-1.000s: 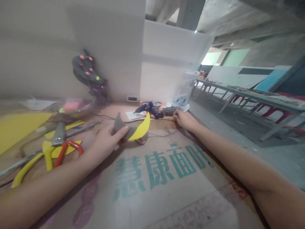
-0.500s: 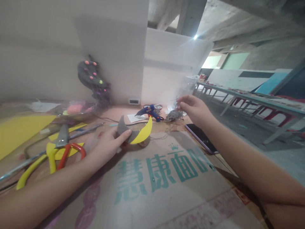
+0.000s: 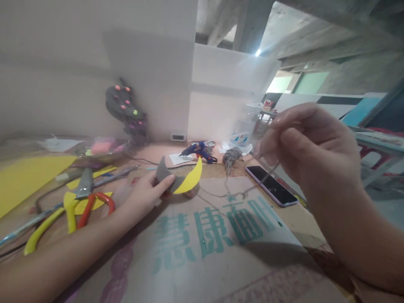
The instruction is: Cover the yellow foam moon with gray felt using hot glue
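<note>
My left hand (image 3: pixel 142 198) grips a yellow crescent (image 3: pixel 191 179) between thumb and fingers, just above the printed board. Grey yarn (image 3: pixel 164 170) covers the crescent's left half, while its right tip is bare yellow. Raised at the right, my right hand (image 3: pixel 322 155) is closed in a pinch on a yarn strand (image 3: pixel 269 172). The strand runs down across the board, where part of it lies loose near the crescent. A small bundle of grey yarn (image 3: pixel 232 158) rests behind the phone.
Scissors (image 3: pixel 84 187) with red and yellow handles lie left of my forearm, by yellow sheets (image 3: pixel 31 179). A blue glue gun (image 3: pixel 198 150) sits at the back. The phone (image 3: pixel 271 185) lies at right. A dark decorated crescent (image 3: pixel 121 103) stands against the partition.
My right hand has moved from beside the yarn bundle toward me and to the right, drawing the strand out. My left hand keeps the crescent in nearly the same place.
</note>
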A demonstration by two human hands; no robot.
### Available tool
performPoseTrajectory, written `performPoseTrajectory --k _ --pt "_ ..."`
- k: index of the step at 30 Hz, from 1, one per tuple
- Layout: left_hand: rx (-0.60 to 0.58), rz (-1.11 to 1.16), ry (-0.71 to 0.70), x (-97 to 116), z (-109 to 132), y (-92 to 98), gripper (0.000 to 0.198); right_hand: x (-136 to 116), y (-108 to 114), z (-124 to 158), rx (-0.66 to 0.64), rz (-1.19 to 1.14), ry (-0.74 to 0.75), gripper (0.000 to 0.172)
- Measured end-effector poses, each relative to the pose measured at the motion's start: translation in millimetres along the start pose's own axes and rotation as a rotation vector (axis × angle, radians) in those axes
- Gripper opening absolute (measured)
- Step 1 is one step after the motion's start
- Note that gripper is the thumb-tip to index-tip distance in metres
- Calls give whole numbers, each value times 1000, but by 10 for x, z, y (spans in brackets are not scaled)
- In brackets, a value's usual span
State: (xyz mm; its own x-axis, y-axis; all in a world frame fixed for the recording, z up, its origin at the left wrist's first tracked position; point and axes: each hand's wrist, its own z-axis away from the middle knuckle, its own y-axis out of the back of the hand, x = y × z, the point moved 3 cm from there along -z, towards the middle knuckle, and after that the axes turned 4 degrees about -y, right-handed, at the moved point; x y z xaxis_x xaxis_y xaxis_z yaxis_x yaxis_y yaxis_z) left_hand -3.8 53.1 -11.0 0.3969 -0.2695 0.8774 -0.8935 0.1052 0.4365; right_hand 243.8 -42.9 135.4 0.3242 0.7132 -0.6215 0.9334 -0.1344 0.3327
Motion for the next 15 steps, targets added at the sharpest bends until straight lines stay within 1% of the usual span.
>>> performPoseTrajectory --k 3,5,6,7,9,10,12,13,15 --pt "-7 12 -20 27 2 1 35 -10 -41 52 -5 191 22 9" --pt "-7 13 -46 55 9 9 33 111 -108 59 -2 306 13 11" --pt "-11 12 -59 67 12 13 33 209 -163 56 -30 351 -22 15" --pt "-16 14 -69 75 16 16 34 331 -234 54 -89 385 -83 20" --pt "-29 23 -80 86 23 19 35 608 -412 73 -286 438 -240 32" --pt "-25 31 -73 87 28 22 36 742 -503 98 -376 436 -308 35" --pt "-32 45 -67 95 42 18 36 969 -652 162 -447 415 -394 36" --pt "-38 61 -83 105 50 12 36 1060 -710 203 -440 383 -429 34" --pt "-56 104 -112 119 65 -7 35 1188 -797 291 -368 229 -467 28"
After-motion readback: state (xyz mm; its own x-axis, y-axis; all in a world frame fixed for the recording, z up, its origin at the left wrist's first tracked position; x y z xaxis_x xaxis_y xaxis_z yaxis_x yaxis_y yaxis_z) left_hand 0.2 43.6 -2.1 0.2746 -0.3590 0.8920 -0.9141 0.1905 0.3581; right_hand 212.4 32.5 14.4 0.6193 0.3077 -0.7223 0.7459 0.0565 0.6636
